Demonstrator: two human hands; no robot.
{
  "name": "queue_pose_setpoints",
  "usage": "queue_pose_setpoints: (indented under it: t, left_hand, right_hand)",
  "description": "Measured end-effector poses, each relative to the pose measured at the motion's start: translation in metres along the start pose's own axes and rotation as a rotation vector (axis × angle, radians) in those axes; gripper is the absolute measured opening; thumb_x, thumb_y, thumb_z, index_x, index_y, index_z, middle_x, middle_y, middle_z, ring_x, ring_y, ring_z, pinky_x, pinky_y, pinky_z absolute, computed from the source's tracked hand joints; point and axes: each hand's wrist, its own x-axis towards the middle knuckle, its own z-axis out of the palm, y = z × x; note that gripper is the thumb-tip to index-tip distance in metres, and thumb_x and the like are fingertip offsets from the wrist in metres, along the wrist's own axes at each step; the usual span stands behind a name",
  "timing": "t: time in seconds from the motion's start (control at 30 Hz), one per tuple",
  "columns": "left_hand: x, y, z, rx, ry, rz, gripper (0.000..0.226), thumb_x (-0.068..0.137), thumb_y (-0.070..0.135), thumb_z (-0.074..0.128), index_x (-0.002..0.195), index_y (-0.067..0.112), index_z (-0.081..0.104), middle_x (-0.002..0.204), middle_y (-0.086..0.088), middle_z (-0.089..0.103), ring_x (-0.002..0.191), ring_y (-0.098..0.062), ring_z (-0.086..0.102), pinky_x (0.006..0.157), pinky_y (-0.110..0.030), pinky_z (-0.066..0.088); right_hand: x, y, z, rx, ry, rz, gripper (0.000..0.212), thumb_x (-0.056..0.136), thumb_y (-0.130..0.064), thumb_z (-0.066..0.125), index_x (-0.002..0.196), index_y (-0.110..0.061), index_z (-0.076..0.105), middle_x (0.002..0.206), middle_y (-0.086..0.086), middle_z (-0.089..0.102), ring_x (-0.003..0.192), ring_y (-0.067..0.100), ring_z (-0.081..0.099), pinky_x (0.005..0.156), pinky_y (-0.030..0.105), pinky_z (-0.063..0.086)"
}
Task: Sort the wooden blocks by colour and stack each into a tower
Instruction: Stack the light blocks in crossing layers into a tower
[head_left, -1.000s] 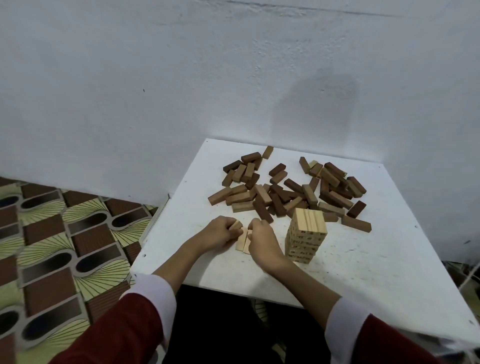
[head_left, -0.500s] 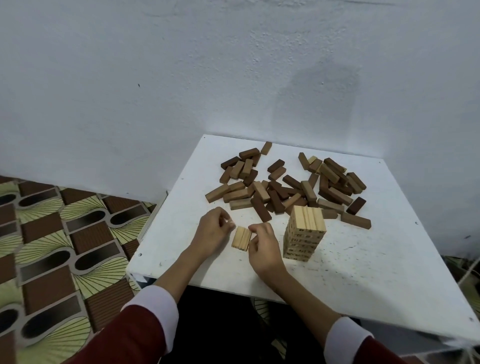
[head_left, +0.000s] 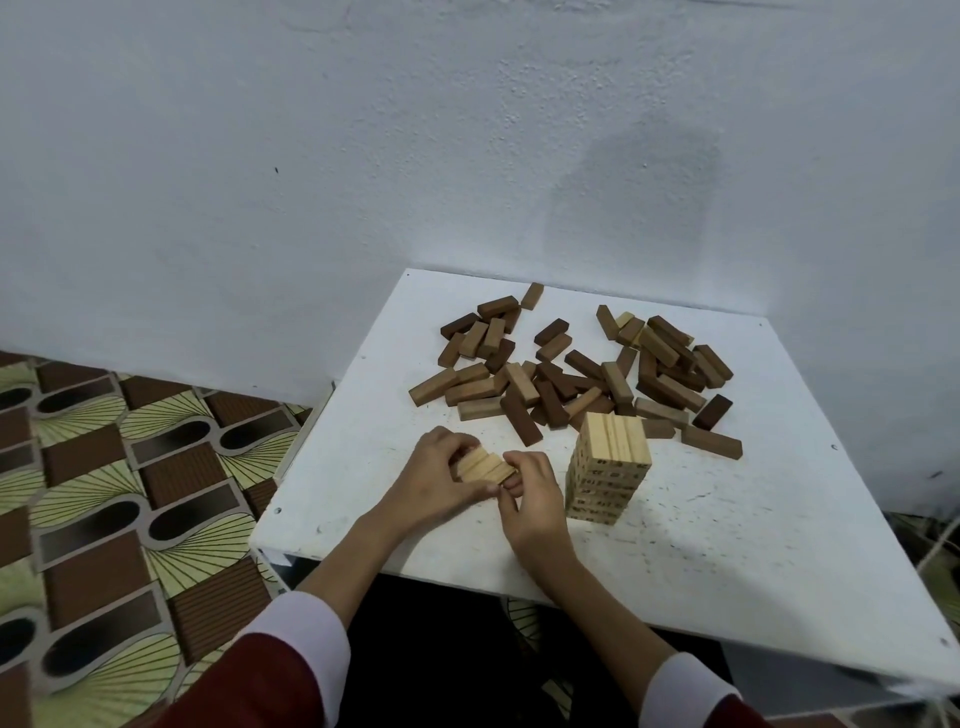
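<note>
Both hands (head_left: 485, 480) pinch pale blocks (head_left: 483, 466) — count unclear (fingers cover ends).

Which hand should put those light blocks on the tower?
Probably the right hand: it grips the light blocks on the side next to the light tower. The left hand is farther away.

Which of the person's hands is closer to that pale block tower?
The right hand. It sits just left of the pale block tower, gripping a small bundle of pale blocks. The left hand grips the bundle's far side, farther away.
</note>
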Motion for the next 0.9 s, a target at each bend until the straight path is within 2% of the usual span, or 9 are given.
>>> queue_pose_setpoints:
  t: [0.07, 0.13, 0.23, 0.3, 0.47, 0.57, 0.67, 0.77, 0.9]
  left_hand:
    - [0.001, -0.002, -0.002, 0.056, -0.073, 0.051, 0.081, 0.058, 0.038, 0.085, 0.129, 0.019, 0.05, 0.109, 0.003, 0.047, 0.104, -0.01, 0.041, 0.081, -0.009, 0.035]
    - [0.002, -0.005, -0.004, 0.082, -0.092, 0.099, 0.09, 0.056, 0.036, 0.085, 0.134, 0.018, 0.045, 0.108, 0.004, 0.048, 0.103, -0.011, 0.039, 0.083, -0.014, 0.036]
    - [0.006, -0.006, -0.006, 0.015, -0.078, 0.125, 0.082, 0.063, 0.014, 0.086, 0.134, 0.017, 0.045, 0.108, 0.005, 0.054, 0.103, -0.012, 0.045, 0.081, -0.007, 0.036]
    - [0.009, -0.007, -0.009, -0.024, -0.101, 0.136, 0.078, 0.064, 0.009, 0.082, 0.132, 0.021, 0.046, 0.108, 0.007, 0.058, 0.104, -0.012, 0.051, 0.084, -0.007, 0.039]
    - [0.008, -0.011, -0.008, -0.087, -0.129, 0.126, 0.081, 0.064, 0.014, 0.081, 0.134, 0.024, 0.042, 0.12, 0.004, 0.053, 0.116, -0.008, 0.047, 0.094, -0.01, 0.04]
    - [0.006, -0.011, -0.005, -0.095, -0.111, 0.112, 0.085, 0.059, 0.024, 0.081, 0.135, 0.024, 0.041, 0.118, 0.003, 0.051, 0.115, -0.007, 0.044, 0.096, -0.011, 0.039]
    - [0.005, -0.013, -0.004, -0.095, -0.095, 0.111, 0.085, 0.06, 0.022, 0.081, 0.135, 0.021, 0.043, 0.114, 0.002, 0.054, 0.113, -0.008, 0.046, 0.096, -0.013, 0.039]
    - [0.004, -0.014, -0.002, -0.085, -0.072, 0.112, 0.083, 0.063, 0.016, 0.083, 0.135, 0.022, 0.043, 0.114, 0.004, 0.056, 0.114, -0.007, 0.045, 0.094, -0.009, 0.037]
    - [0.003, -0.013, -0.002, -0.084, -0.061, 0.114, 0.082, 0.064, 0.013, 0.082, 0.136, 0.023, 0.043, 0.113, 0.009, 0.057, 0.115, -0.006, 0.043, 0.097, -0.017, 0.039]
  right_hand:
    - [0.0, -0.001, 0.0, -0.003, -0.004, 0.022, 0.038, 0.084, -0.001, 0.057, 0.121, -0.005, 0.052, 0.11, -0.001, 0.045, 0.087, 0.016, 0.053, 0.084, 0.041, 0.049]
    - [0.001, -0.002, 0.001, -0.001, -0.008, 0.025, 0.038, 0.084, -0.002, 0.059, 0.121, -0.006, 0.051, 0.111, 0.0, 0.046, 0.087, 0.016, 0.053, 0.085, 0.039, 0.049]
    - [0.0, -0.002, 0.001, 0.012, 0.003, 0.014, 0.038, 0.084, -0.005, 0.062, 0.12, -0.006, 0.052, 0.109, 0.002, 0.047, 0.083, 0.009, 0.05, 0.08, 0.028, 0.047]
    - [0.0, -0.002, -0.001, 0.025, 0.018, 0.019, 0.039, 0.083, -0.006, 0.064, 0.12, -0.007, 0.052, 0.105, -0.002, 0.044, 0.08, 0.006, 0.045, 0.075, 0.019, 0.041]
    - [-0.004, 0.0, -0.001, 0.077, 0.076, -0.006, 0.039, 0.078, -0.002, 0.068, 0.115, -0.005, 0.054, 0.098, 0.0, 0.046, 0.08, 0.012, 0.046, 0.072, 0.022, 0.044]
    - [-0.003, 0.003, -0.001, 0.078, 0.086, -0.014, 0.04, 0.077, 0.001, 0.068, 0.114, -0.003, 0.054, 0.096, 0.003, 0.048, 0.08, 0.016, 0.049, 0.072, 0.024, 0.046]
    - [-0.003, 0.004, -0.002, 0.091, 0.087, -0.02, 0.041, 0.075, 0.003, 0.069, 0.113, -0.003, 0.056, 0.095, 0.003, 0.049, 0.079, 0.016, 0.05, 0.069, 0.016, 0.044]
    - [-0.003, 0.005, -0.001, 0.112, 0.096, -0.03, 0.04, 0.074, 0.003, 0.07, 0.111, -0.003, 0.057, 0.093, 0.002, 0.051, 0.077, 0.017, 0.052, 0.066, 0.014, 0.044]
    - [-0.003, 0.005, -0.001, 0.124, 0.111, -0.04, 0.038, 0.073, 0.005, 0.071, 0.108, -0.001, 0.058, 0.092, 0.004, 0.053, 0.076, 0.018, 0.054, 0.065, 0.009, 0.043]
